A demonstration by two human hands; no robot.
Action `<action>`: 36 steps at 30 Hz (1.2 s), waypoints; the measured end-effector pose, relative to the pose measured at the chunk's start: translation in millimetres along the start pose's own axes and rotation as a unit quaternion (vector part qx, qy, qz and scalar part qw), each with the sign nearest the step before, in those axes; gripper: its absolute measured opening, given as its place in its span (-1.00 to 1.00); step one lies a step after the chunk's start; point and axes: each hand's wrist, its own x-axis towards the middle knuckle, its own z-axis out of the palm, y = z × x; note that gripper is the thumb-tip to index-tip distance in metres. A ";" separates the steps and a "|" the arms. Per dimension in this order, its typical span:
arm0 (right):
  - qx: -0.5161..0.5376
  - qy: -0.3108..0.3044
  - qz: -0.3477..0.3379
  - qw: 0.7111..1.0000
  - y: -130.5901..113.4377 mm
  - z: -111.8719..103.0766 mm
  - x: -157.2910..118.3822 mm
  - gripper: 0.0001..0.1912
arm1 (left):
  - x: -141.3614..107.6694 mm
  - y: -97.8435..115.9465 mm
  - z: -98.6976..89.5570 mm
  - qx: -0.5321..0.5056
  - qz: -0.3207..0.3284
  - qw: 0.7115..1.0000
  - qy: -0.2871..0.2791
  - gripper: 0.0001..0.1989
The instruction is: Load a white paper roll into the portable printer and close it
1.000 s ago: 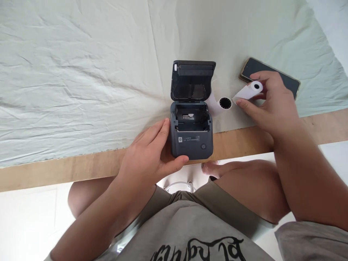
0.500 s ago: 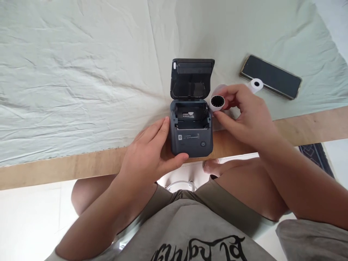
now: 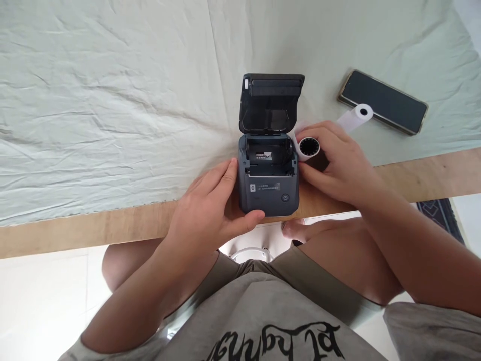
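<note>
A dark label printer (image 3: 268,193) sits at the table's front edge with its black lid (image 3: 269,103) raised and its inner bay exposed. My left hand (image 3: 206,210) holds the printer's left side, fingertips on the side and thumb along the front edge. Right beside the printer, a white roll (image 3: 302,154) with a dark ribbed core stands tilted, its end facing up. My right hand (image 3: 334,163) is round the roll's right side, thumb near the printer's right side. Part of the roll is hidden by my fingers.
Another white paper roll (image 3: 355,118) lies behind my right hand, touching or overlapping a phone (image 3: 385,102) at the back right. A pale green cloth (image 3: 112,100) covers the table, leaving a wooden front edge (image 3: 90,228) bare.
The roll in my right hand has tilted and turned slightly, and my fingers have moved behind it. The whole view has shifted slightly; my left hand stays on the printer.
</note>
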 end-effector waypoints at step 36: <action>0.266 0.082 0.093 0.956 13.8 -2.9 1.8 -0.48 | -1.3 -1.2 2.3 0.010 0.001 1.000 0.002 -0.07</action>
